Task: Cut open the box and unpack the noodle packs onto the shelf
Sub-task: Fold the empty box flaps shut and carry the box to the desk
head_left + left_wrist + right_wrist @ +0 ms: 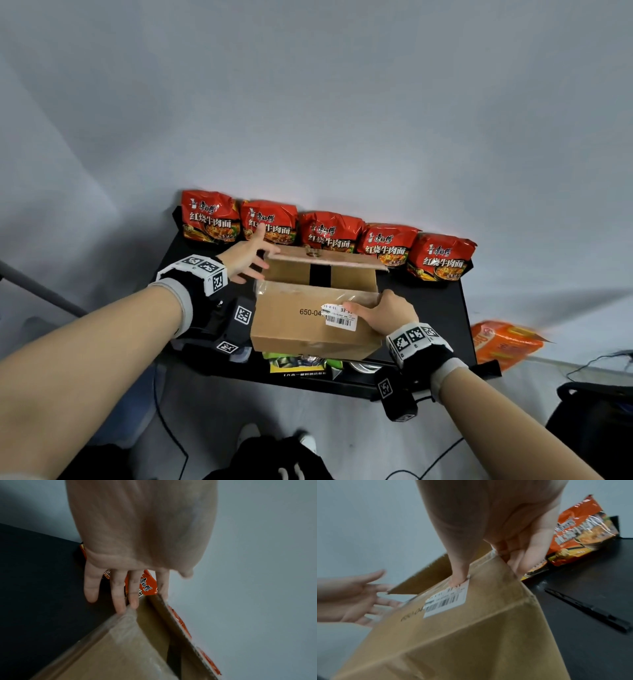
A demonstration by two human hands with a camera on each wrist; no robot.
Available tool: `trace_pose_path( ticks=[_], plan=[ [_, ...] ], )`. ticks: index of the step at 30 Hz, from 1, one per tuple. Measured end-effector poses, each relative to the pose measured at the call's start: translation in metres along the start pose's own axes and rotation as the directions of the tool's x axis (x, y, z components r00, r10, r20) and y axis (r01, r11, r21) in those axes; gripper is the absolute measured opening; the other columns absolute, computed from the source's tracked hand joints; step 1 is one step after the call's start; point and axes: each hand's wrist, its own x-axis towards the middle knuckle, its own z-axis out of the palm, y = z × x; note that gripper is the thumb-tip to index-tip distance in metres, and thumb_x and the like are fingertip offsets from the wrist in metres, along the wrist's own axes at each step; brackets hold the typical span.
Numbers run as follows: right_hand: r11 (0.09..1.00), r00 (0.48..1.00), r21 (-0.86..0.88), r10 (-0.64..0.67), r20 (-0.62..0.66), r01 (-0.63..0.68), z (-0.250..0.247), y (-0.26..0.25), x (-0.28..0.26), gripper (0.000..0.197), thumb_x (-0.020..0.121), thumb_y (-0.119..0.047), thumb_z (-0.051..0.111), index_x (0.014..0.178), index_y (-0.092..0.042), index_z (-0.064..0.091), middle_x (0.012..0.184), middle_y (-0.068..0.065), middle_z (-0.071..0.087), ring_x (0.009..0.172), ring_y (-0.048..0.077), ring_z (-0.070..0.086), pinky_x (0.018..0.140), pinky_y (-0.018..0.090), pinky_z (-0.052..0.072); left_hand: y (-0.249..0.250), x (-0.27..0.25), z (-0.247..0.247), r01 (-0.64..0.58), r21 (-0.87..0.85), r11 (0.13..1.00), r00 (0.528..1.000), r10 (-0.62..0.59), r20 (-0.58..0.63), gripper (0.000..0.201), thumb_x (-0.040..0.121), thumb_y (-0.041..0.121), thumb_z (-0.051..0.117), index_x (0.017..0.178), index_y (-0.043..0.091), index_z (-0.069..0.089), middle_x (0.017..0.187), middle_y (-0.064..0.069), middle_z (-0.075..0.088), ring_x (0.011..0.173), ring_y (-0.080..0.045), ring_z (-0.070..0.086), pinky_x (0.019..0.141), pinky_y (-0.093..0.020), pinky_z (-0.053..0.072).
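Note:
A brown cardboard box with a barcode label sits on the black shelf top, its flaps partly raised. Several red noodle packs stand in a row along the wall behind it. My right hand grips the near flap at its right end, thumb on the label and fingers curled under the edge. My left hand is open at the box's left end, straight fingers spread by the far flap and the taped corner. The inside of the box is hidden.
An orange noodle pack lies off the shelf's right side. Green and yellow packets show on a lower level under the box. A black utility knife lies on the shelf right of the box. Cables run over the floor.

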Motion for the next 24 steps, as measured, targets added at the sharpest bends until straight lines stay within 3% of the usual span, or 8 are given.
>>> trace_pose_path(
  ticks=[3, 6, 8, 12, 15, 18, 21, 24],
  plan=[
    [0.990, 0.999, -0.131, -0.051, -0.011, 0.049, -0.004, -0.006, -0.008, 0.060, 0.074, -0.075, 0.049, 0.105, -0.026, 0.063, 0.103, 0.001, 0.068, 0.097, 0.022, 0.066, 0.066, 0.027, 0.044, -0.014, 0.002, 0.002, -0.048, 0.148, 0.988, 0.999, 0.049, -0.003, 0.038, 0.095, 0.047, 0.041, 0.122, 0.027, 0.059, 0.112, -0.004, 0.059, 0.090, -0.016, 0.056, 0.082, -0.036, 0.050],
    [0.990, 0.999, -0.143, 0.000, -0.036, -0.005, 0.002, -0.006, -0.007, 0.079, 0.071, -0.077, 0.048, 0.117, -0.012, 0.051, 0.109, 0.005, 0.066, 0.101, 0.025, 0.065, 0.065, 0.028, 0.043, -0.027, 0.008, 0.010, -0.081, 0.201, 0.976, 0.995, 0.091, -0.043, 0.022, 0.092, 0.032, 0.055, 0.112, 0.025, 0.060, 0.102, 0.002, 0.054, 0.076, -0.011, 0.050, 0.055, -0.025, 0.042],
    [0.996, 0.997, -0.016, 0.083, -0.001, -0.083, 0.009, -0.001, -0.001, 0.092, 0.069, -0.075, 0.054, 0.126, -0.005, 0.038, 0.117, 0.009, 0.062, 0.107, 0.028, 0.062, 0.071, 0.033, 0.047, -0.031, 0.012, 0.017, -0.041, 0.151, 0.988, 0.996, 0.053, -0.076, 0.013, 0.089, 0.036, 0.058, 0.099, 0.028, 0.060, 0.093, 0.003, 0.053, 0.081, -0.019, 0.053, 0.057, -0.027, 0.044],
    [0.975, 0.986, 0.152, 0.150, 0.077, -0.160, 0.020, 0.008, 0.008, 0.100, 0.070, -0.070, 0.059, 0.135, 0.001, 0.032, 0.124, 0.013, 0.057, 0.113, 0.031, 0.058, 0.085, 0.038, 0.050, -0.043, 0.026, 0.030, -0.074, 0.093, 0.993, 0.980, 0.090, -0.179, 0.016, 0.083, 0.030, 0.068, 0.087, 0.019, 0.057, 0.084, -0.003, 0.055, 0.065, -0.022, 0.051, 0.054, -0.027, 0.041],
    [0.928, 0.986, 0.354, 0.068, 0.155, -0.120, 0.024, 0.023, 0.019, 0.068, 0.075, -0.062, 0.062, 0.113, -0.008, 0.046, 0.099, 0.003, 0.059, 0.084, 0.021, 0.063, 0.064, 0.030, 0.052, -0.054, 0.035, 0.037, -0.095, 0.155, 0.983, 0.970, 0.126, -0.206, 0.020, 0.080, 0.029, 0.070, 0.081, 0.026, 0.050, 0.103, -0.010, 0.057, 0.092, -0.028, 0.053, 0.075, -0.032, 0.041],
    [0.739, 0.970, 0.632, 0.131, 0.206, -0.234, 0.025, 0.058, 0.038, 0.041, 0.084, -0.052, 0.058, 0.086, -0.010, 0.053, 0.064, 0.002, 0.057, 0.047, 0.014, 0.052, 0.043, 0.023, 0.043, -0.058, 0.040, 0.038, -0.084, 0.149, 0.985, 0.969, 0.115, -0.217, 0.026, 0.077, 0.029, 0.073, 0.075, 0.033, 0.047, 0.112, -0.015, 0.057, 0.106, -0.030, 0.052, 0.083, -0.034, 0.040],
    [0.629, 0.916, 0.677, 0.354, 0.189, -0.383, 0.034, 0.092, 0.055, 0.034, 0.092, -0.032, 0.056, 0.067, -0.008, 0.052, 0.056, 0.007, 0.052, 0.044, 0.019, 0.047, 0.043, 0.023, 0.039, -0.057, 0.044, 0.038, -0.051, 0.092, 0.994, 0.966, 0.073, -0.250, 0.027, 0.075, 0.027, 0.075, 0.082, 0.029, 0.049, 0.118, -0.015, 0.054, 0.106, -0.031, 0.054, 0.081, -0.033, 0.042],
    [0.790, 0.903, 0.447, 0.414, 0.116, -0.420, 0.045, 0.106, 0.067, 0.022, 0.083, -0.023, 0.060, 0.068, -0.007, 0.060, 0.068, 0.014, 0.060, 0.063, 0.029, 0.060, 0.064, 0.035, 0.054, -0.055, 0.048, 0.038, 0.035, -0.056, 0.998, 0.964, -0.048, -0.262, 0.053, 0.074, 0.020, 0.078, 0.114, 0.026, 0.043, 0.124, -0.014, 0.052, 0.096, -0.031, 0.057, 0.072, -0.034, 0.049]
  ],
)
